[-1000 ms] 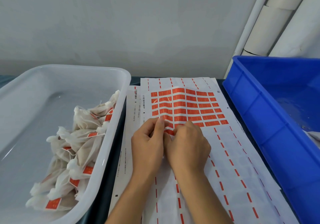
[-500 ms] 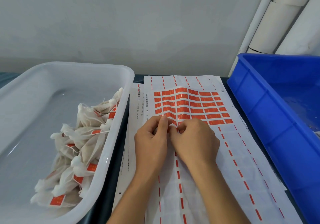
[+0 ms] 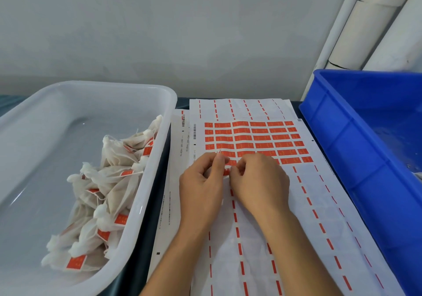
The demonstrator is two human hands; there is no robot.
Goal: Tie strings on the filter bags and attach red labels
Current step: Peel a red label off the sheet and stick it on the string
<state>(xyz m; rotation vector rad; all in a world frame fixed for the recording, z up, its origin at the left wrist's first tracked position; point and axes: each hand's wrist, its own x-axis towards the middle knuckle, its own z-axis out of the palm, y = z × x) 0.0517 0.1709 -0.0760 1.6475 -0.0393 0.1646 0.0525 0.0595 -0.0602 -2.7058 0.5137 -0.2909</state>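
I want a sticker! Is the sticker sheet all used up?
No. The sticker sheet still has rows of red labels at its far end; nearer rows are peeled.

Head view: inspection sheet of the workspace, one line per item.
Surface: dark tabletop, mostly covered by trays and sheets.
Job's things: label sheet with red labels left only in its far rows; white tray holding tied filter bags with red labels attached.
Clutter: spent backing sheets underneath; blue crate to the right, contents mostly out of view.
Hands: left hand and right hand both curled at the sheet's nearest red row, a red label between them; the pinch itself is hidden.
Cables: nothing seen.
Surroundings: grey wall; white rolls leaning at far right.
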